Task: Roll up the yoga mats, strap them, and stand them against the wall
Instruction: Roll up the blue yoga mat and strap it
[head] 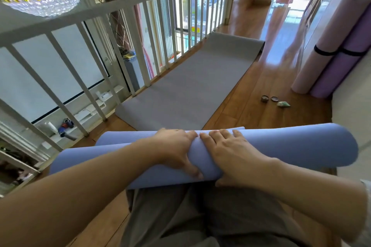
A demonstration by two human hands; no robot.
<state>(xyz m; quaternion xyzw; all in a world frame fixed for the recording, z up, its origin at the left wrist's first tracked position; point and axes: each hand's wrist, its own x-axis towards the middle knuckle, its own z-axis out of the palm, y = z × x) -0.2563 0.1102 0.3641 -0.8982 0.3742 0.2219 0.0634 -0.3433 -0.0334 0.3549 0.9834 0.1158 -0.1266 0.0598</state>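
- Directly under both hands, the blue mat lies as a thick roll across the person's knees, running from far out on the left-hand side to well past the right hand.
- The left hand grips the roll near its middle: the fingers curve over the top and the thumb presses the near side.
- The right hand sits just beside the left hand, fingertips almost touching it. Its fingers spread over the top of the roll and its thumb tucks under the near edge.
- Just beyond the fingertips, a short unrolled strip of the blue mat lies flat on the floor.
- Further ahead of the hands, a grey mat lies fully unrolled, its left edge along the white railing.
- Ahead and to the right of the right hand, a pink mat and a purple mat stand rolled and leaning against the wall, side by side and touching.
- A black strap circles the pink mat; a second black band crosses the purple mat.
- Between the right hand and the standing mats, two small round dishes and a green-and-white object lie on the floor.
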